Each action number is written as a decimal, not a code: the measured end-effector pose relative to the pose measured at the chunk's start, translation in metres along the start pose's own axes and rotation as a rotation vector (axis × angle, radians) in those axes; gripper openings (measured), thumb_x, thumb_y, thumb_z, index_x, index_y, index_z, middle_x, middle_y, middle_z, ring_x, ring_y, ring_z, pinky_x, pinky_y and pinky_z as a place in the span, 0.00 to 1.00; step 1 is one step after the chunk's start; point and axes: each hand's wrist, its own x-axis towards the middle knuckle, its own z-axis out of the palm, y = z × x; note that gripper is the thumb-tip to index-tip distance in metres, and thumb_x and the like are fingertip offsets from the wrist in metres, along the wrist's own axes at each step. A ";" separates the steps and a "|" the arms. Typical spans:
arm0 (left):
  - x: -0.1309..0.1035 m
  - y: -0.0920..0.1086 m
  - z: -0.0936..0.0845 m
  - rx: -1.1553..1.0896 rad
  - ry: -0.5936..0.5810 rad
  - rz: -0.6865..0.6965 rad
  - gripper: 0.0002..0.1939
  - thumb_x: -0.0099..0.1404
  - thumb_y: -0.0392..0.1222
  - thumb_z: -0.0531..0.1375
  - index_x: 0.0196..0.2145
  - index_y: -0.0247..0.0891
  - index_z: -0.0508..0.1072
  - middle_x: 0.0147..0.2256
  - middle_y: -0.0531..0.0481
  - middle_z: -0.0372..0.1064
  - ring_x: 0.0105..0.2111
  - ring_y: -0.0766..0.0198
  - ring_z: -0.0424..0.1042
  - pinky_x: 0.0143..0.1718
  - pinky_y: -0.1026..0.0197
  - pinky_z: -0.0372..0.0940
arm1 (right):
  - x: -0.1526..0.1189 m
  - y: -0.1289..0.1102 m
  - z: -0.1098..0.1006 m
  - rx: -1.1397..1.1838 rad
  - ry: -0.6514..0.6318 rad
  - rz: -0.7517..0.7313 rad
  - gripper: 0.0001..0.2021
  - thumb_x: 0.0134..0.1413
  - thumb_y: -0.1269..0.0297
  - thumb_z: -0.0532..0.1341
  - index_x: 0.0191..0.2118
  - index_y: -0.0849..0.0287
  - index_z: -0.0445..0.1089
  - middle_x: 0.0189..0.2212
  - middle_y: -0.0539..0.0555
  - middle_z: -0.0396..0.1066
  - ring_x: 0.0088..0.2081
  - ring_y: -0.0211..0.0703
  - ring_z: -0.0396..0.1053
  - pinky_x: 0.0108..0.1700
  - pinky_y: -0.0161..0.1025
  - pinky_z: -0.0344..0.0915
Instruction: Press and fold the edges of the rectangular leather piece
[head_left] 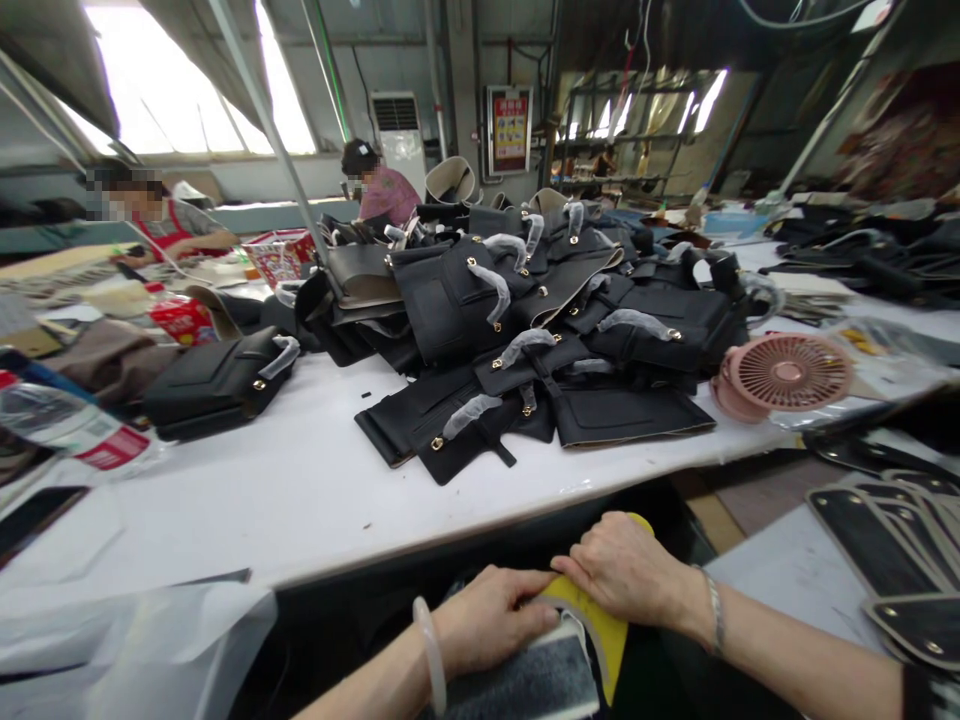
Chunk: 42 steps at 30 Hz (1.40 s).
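Keep your left hand [491, 620] pressed flat on the grey pad [525, 680] while your right hand [626, 570], at 2 o'clock, pinches the yellow piece [600, 625] steady.

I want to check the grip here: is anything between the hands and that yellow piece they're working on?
Nothing visible is. The left hand and the right hand both rest directly on the yellow piece, below the edge of the white table. The pile of black bags lies farther back on the table.

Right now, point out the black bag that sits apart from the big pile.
The black bag alone at the table's left, beside the water bottle; the rest are heaped mid-table in the pile.
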 end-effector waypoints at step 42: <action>0.014 0.001 0.001 -0.027 0.025 -0.164 0.15 0.58 0.47 0.58 0.26 0.35 0.80 0.20 0.55 0.62 0.23 0.66 0.58 0.27 0.62 0.56 | -0.050 -0.056 0.019 -0.322 -0.072 0.038 0.16 0.62 0.77 0.56 0.53 0.61 0.72 0.26 0.55 0.76 0.25 0.50 0.74 0.22 0.41 0.43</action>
